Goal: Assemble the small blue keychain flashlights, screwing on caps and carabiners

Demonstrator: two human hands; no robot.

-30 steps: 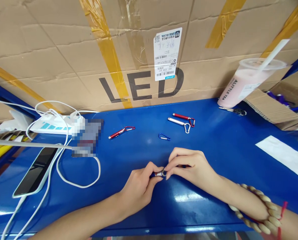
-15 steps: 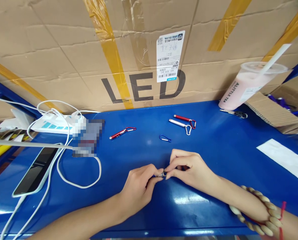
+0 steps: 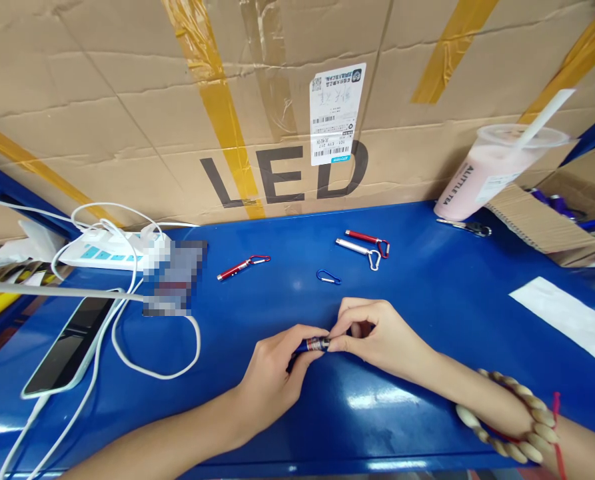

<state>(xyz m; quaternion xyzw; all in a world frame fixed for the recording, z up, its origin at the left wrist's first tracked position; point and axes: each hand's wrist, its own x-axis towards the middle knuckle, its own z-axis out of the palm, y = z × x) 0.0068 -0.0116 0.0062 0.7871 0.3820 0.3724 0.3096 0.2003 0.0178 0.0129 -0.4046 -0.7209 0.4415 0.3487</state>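
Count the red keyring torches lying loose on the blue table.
2: the left red torch lies alone; the right red torch lies beside the silver torch. The carton may hide more.

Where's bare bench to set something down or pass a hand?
Widest bare patch: blue bench between the right hand, the white paper and the pink cup. Smaller one: between the cable loop and the left hand. Both hands grip the blue flashlight. Crowded: phone, power strip at left; red flashlight, carabiner, paired flashlights behind the hands.

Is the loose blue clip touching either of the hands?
No, the blue clip lies alone on the table, apart from the left hand and right hand, both gripping a small flashlight.
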